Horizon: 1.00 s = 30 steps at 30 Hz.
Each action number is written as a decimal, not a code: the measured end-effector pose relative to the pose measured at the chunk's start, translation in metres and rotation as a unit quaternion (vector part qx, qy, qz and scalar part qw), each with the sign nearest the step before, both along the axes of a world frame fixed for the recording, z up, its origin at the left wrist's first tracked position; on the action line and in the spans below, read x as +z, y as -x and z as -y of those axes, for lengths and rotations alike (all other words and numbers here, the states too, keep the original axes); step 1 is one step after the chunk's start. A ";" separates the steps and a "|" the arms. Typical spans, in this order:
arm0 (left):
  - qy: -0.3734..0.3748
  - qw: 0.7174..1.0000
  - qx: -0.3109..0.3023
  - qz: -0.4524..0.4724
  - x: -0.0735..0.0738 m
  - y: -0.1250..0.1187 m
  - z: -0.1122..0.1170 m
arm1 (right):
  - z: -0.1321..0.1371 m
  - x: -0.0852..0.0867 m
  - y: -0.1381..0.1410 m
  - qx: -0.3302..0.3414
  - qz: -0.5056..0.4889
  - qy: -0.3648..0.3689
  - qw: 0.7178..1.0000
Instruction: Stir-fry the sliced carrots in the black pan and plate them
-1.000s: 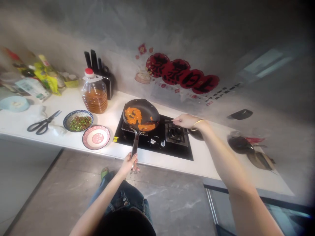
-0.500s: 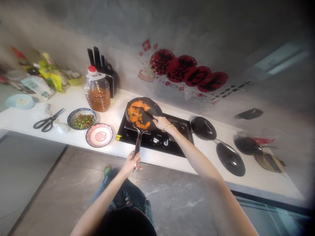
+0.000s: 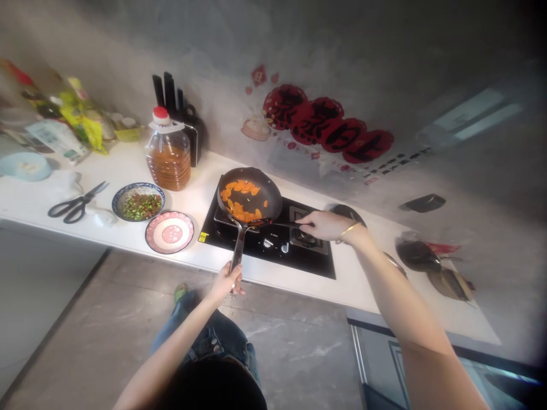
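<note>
Stirring, it seems: left hand (image 3: 228, 282) grips the handle (image 3: 238, 250) of the frying pan (image 3: 268, 191), behind the worktop's front edge (image 3: 290, 282); right hand (image 3: 325, 226) grips a spatula (image 3: 282, 224) by the pan's carrot slices (image 3: 245, 213). Turning them calls for steadiness.

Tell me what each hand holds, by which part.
Left hand: frying pan, by its handle. Right hand: black cooking utensil, by its handle end; exact type unclear.

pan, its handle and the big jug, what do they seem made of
The pan looks like dark metal, perhaps coated, given its dull black inside. Its handle is probably bare metal: grey with bright glints. The jug seems to be clear plastic: see-through, glossy, ridged walls.
</note>
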<state>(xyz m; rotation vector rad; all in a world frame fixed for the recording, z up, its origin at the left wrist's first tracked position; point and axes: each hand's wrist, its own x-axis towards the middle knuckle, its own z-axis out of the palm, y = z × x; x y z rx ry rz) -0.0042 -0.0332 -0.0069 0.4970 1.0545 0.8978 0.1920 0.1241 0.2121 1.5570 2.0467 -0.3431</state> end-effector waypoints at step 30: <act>0.096 0.992 -0.052 0.056 0.007 0.005 -0.022 | -0.052 -0.089 0.061 -0.074 -0.067 -0.118 0.988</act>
